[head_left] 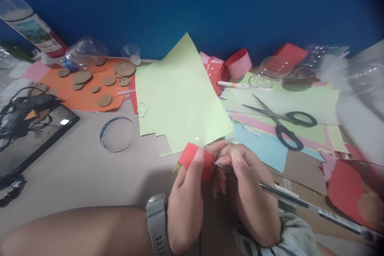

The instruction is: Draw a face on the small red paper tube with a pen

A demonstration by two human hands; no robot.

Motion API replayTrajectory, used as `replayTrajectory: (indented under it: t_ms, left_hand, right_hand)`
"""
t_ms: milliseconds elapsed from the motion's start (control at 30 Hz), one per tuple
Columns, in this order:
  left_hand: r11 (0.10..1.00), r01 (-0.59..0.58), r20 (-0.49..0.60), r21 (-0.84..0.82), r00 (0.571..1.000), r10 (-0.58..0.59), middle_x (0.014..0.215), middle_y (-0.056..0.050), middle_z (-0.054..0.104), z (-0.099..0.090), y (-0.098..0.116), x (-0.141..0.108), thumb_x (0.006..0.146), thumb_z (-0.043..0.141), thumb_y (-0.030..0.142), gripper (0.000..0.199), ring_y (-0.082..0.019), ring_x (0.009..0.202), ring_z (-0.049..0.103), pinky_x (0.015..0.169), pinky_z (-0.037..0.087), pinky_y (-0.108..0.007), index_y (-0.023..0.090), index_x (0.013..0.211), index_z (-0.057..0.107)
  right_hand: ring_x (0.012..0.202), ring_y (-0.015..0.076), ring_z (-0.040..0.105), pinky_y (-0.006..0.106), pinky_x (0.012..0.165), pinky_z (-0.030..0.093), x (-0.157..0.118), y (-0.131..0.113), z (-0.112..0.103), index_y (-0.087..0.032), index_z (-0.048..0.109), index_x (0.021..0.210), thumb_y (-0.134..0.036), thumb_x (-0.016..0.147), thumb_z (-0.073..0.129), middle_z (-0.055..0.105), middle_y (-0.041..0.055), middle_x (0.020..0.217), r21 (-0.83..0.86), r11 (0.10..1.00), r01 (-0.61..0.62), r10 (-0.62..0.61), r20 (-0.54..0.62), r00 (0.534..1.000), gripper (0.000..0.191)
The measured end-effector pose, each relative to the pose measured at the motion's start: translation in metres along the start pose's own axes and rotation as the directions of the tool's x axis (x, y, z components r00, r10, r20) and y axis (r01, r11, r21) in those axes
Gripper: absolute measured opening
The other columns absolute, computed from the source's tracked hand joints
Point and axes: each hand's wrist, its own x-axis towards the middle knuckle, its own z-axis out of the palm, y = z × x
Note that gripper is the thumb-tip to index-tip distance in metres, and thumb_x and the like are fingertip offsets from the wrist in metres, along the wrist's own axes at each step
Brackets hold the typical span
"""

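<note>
My left hand (186, 198), with a grey watch (158, 220) on its wrist, is closed on a small folded piece of red paper (206, 168). The thumb presses on top of the paper, and a bit of yellow-green paper (176, 167) sticks out beside it. A dark pen (282, 195) is pinched between the thumb and fingers of my right hand (251, 188), its tip touching or very near the red paper's right edge. The pen's rear end reaches toward the lower right. Just beyond both hands lies a large light-green sheet (180, 96).
Black-handled scissors (279, 120) and a white marker (243, 86) rest on paper scraps at right. On the left are a tape ring (100, 138), cardboard discs (82, 77) on orange paper (69, 98), and a dark device with cables (39, 128). A blue wall (198, 4) rises behind.
</note>
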Motion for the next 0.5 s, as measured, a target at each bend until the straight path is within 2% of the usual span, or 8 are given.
replayTrajectory:
  t_ms: [200,367,500]
  left_hand:
    - [1.000,-0.026,-0.011,-0.006,1.000,0.026,0.078,-0.002,0.057,0.0001,-0.0008,0.0005,0.123,0.050,0.041,0.052,-0.025,0.079,0.053,0.085,0.044,-0.044,0.029,0.074,0.064]
    - [0.999,-0.030,-0.018,0.017,0.999,0.030,0.080,-0.002,0.059,-0.0008,-0.0006,0.0029,0.125,0.048,0.049,0.051,-0.025,0.079,0.054,0.086,0.045,-0.044,0.029,0.083,0.070]
    - [0.998,-0.065,0.049,0.018,0.997,0.064,0.077,-0.002,0.059,-0.0001,0.0008,0.0025,0.125,0.045,0.048,0.055,-0.024,0.078,0.053,0.086,0.044,-0.043,0.028,0.078,0.066]
  right_hand:
    - [0.056,0.0126,0.062,0.024,0.046,0.051,-0.0003,-0.0008,0.0031,-0.026,0.080,0.090,-0.050,0.125,0.077,0.071,-0.0005,0.088,-0.001,1.000,0.017,-0.017,-0.046,0.999,0.042]
    - [0.058,0.0137,0.064,0.025,0.046,0.052,-0.0017,0.0009,-0.0002,-0.027,0.082,0.091,-0.047,0.125,0.077,0.071,0.0003,0.091,-0.023,1.000,0.010,-0.010,0.016,1.000,0.040]
    - [0.054,0.0133,0.059,0.025,0.043,0.048,-0.0011,0.0030,0.0023,-0.027,0.082,0.092,-0.046,0.125,0.076,0.063,-0.0020,0.083,0.016,1.000,0.023,-0.022,-0.039,0.999,0.039]
